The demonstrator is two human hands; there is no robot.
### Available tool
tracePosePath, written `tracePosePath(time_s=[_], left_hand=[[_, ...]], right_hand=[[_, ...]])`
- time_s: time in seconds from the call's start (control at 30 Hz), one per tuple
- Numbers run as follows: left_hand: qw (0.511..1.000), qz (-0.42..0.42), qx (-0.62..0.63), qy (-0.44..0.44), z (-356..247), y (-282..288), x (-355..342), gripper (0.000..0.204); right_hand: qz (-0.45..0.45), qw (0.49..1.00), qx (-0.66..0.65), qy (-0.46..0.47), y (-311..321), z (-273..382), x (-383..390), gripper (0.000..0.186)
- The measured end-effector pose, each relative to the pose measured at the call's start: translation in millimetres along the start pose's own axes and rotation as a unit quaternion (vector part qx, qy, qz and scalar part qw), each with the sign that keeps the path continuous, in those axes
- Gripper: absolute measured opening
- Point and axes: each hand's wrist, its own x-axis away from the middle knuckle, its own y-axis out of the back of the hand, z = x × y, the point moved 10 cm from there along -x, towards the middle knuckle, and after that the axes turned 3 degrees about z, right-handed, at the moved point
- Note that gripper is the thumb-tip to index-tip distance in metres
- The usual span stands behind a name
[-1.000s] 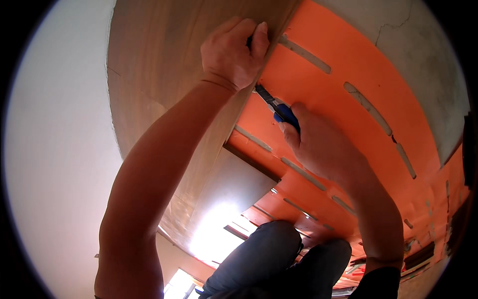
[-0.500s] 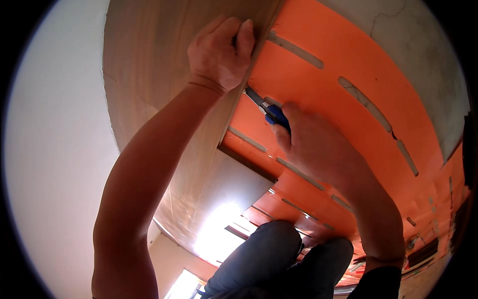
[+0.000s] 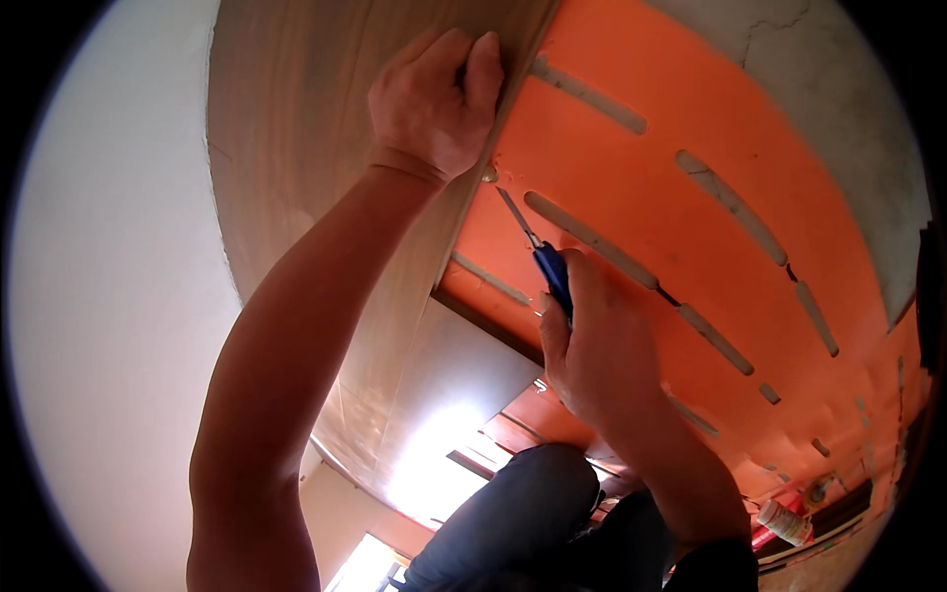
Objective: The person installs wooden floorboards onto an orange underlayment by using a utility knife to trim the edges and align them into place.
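Observation:
My left hand [image 3: 434,104] is closed and rests on the brown wood-look floor plank [image 3: 296,118], close to its long edge. Its curled fingers hide whatever they may hold. In my right hand [image 3: 602,345] is a blue-handled utility knife [image 3: 554,276] with its narrow blade out. The blade tip points up and left toward the plank's edge, just short of it, above an orange underlay sheet [image 3: 612,192] with long slots. A small pale spot [image 3: 489,174] shows at the plank's edge near the tip.
A white wall [image 3: 109,257] runs along the left. Bare grey concrete [image 3: 838,118] lies beyond the underlay at the upper right. Laid planks [image 3: 464,345] step down toward my knees [image 3: 513,508]. A pale cylindrical container [image 3: 784,523] stands among clutter at the lower right.
My right hand has drawn the knife back down from the plank's edge and turned it more upright. My left hand has stayed in place.

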Motion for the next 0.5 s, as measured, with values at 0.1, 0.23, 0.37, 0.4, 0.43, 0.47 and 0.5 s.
tracePosePath(time_s=[0.1,0.23,0.37,0.4,0.43,0.47,0.5], left_hand=[[1.000,0.002,0.003,-0.004,1.3,-1.0,-0.9,0.033],[1.000,0.009,0.000,0.000,2.8,-1.7,0.0,0.032],[1.000,0.007,0.001,-0.001,3.6,-1.0,0.8,0.032],[1.000,0.005,0.006,-0.005,2.6,-0.6,0.1,0.032],[1.000,0.002,0.010,-0.009,1.8,-0.3,-0.4,0.032],[1.000,0.000,0.014,-0.013,1.8,-0.6,-0.1,0.032],[1.000,0.006,0.015,-0.003,4.1,-1.9,0.2,0.031]], right_hand=[[-0.021,0.999,-0.029,-0.029,-13.8,-0.4,3.2,0.043],[-0.052,0.998,-0.029,-0.021,-24.0,4.4,3.2,0.047],[-0.055,0.996,-0.052,-0.037,-35.8,6.8,0.4,0.049],[-0.073,0.995,-0.066,-0.034,-37.5,7.6,-0.1,0.050],[-0.080,0.993,-0.071,-0.045,-40.2,6.9,0.2,0.050],[-0.087,0.991,-0.079,-0.058,-44.3,6.1,0.7,0.051],[-0.093,0.989,-0.086,-0.070,-48.1,6.0,1.8,0.051]])
